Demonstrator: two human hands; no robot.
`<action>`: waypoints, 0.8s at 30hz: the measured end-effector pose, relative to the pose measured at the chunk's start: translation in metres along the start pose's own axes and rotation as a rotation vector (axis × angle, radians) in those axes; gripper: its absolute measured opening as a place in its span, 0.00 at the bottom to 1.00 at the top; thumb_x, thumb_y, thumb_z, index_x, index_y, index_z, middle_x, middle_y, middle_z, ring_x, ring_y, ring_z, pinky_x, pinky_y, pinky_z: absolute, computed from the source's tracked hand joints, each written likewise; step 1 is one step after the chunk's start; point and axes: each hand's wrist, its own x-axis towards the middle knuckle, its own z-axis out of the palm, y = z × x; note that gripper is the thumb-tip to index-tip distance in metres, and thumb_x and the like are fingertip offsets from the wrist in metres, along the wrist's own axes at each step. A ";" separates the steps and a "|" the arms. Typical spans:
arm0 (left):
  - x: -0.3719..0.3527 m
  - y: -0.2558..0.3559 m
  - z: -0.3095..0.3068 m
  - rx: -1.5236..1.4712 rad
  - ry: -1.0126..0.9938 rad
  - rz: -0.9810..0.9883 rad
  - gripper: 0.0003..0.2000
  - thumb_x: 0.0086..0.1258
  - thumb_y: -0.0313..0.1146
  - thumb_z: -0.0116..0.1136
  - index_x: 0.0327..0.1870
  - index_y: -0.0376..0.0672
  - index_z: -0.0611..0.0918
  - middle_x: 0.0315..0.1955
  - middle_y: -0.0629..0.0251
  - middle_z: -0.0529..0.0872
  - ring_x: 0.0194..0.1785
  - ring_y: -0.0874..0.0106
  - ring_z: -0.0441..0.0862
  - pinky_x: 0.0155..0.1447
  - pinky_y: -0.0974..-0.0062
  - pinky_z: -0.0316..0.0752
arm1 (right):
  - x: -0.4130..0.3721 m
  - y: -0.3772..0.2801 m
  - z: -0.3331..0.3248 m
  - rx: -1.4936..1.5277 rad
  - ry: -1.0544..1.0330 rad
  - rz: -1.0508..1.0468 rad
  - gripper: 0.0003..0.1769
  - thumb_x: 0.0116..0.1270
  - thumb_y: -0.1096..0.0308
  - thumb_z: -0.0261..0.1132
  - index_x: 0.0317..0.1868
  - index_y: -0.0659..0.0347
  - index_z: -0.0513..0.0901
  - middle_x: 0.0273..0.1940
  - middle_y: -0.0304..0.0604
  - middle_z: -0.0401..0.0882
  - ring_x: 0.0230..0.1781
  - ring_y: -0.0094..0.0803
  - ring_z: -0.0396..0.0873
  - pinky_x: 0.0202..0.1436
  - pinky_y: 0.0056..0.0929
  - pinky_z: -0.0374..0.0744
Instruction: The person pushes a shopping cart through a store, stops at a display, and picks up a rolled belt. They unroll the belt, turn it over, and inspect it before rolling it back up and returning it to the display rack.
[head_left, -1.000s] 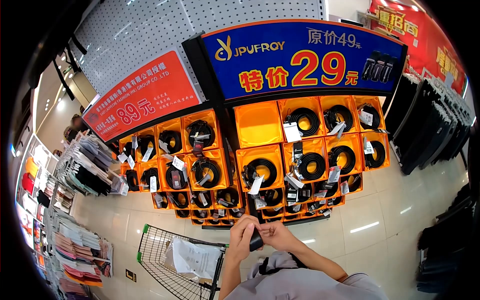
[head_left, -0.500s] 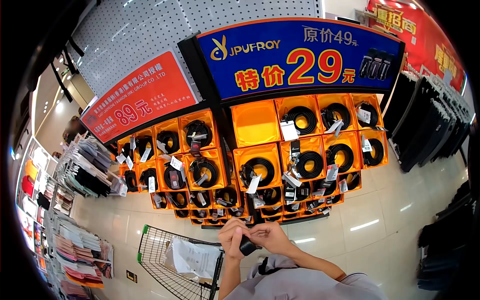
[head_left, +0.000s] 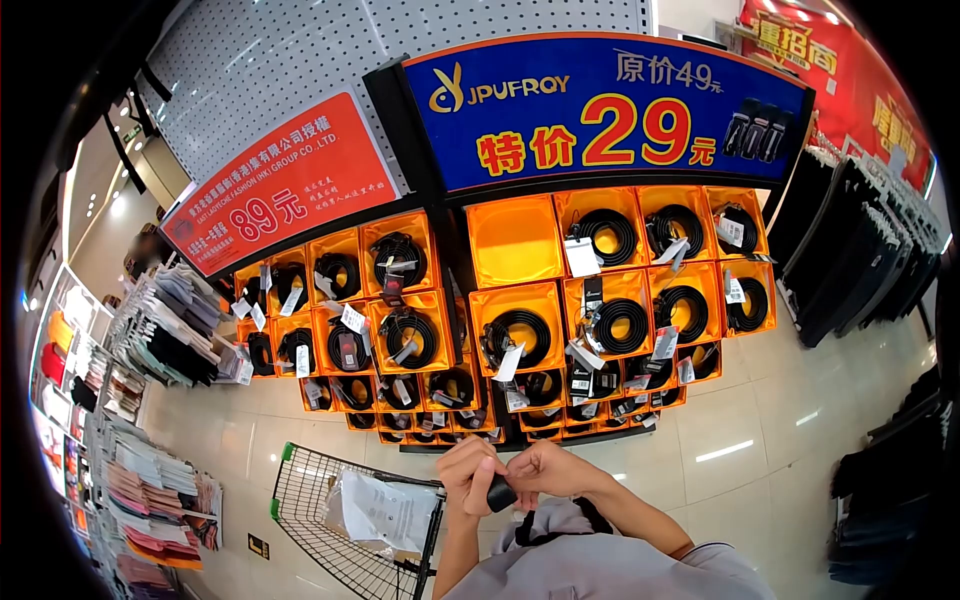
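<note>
Close to my body at the bottom centre, my left hand (head_left: 468,472) is closed around a small black rolled item (head_left: 501,493). Beside it, touching or nearly touching, my right hand (head_left: 548,470) has its fingers pinched together at the item's right side. What lies between those fingertips is too small to tell; a dark strip (head_left: 594,514) runs below the right wrist. Beyond both hands stands a rack of orange boxes holding coiled black belts (head_left: 520,340) with white tags. One orange box (head_left: 514,240) in the top row has no belt in it.
A wire shopping cart (head_left: 300,500) holding a clear plastic package (head_left: 385,512) stands left of my hands. Above the belts are a blue sign (head_left: 600,120) and a red sign (head_left: 285,185). Clothes racks stand at left (head_left: 165,500) and right (head_left: 850,250).
My right hand has shifted slightly, with its fingers lower beside the black item. The dark strip by my right wrist shows more now. The view has moved slightly.
</note>
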 end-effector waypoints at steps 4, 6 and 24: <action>-0.003 0.002 0.007 -0.083 0.012 -0.131 0.21 0.73 0.35 0.47 0.21 0.30 0.81 0.21 0.56 0.80 0.26 0.67 0.75 0.35 0.70 0.70 | 0.000 0.001 0.002 -0.130 0.107 -0.134 0.09 0.72 0.70 0.64 0.38 0.69 0.85 0.27 0.41 0.85 0.27 0.24 0.86 0.30 0.22 0.84; -0.005 0.001 0.009 -0.151 0.042 -0.208 0.23 0.76 0.36 0.44 0.21 0.30 0.81 0.22 0.56 0.79 0.28 0.66 0.75 0.36 0.69 0.70 | 0.001 0.004 0.004 -0.152 0.161 -0.169 0.09 0.72 0.71 0.65 0.39 0.69 0.85 0.27 0.41 0.85 0.27 0.24 0.86 0.30 0.22 0.83; -0.007 -0.010 0.008 -0.297 0.111 -0.385 0.24 0.75 0.33 0.45 0.15 0.31 0.79 0.17 0.54 0.81 0.25 0.66 0.75 0.39 0.69 0.69 | 0.010 0.018 0.009 0.032 0.335 -0.155 0.05 0.64 0.77 0.71 0.39 0.67 0.84 0.28 0.38 0.84 0.27 0.20 0.82 0.33 0.19 0.80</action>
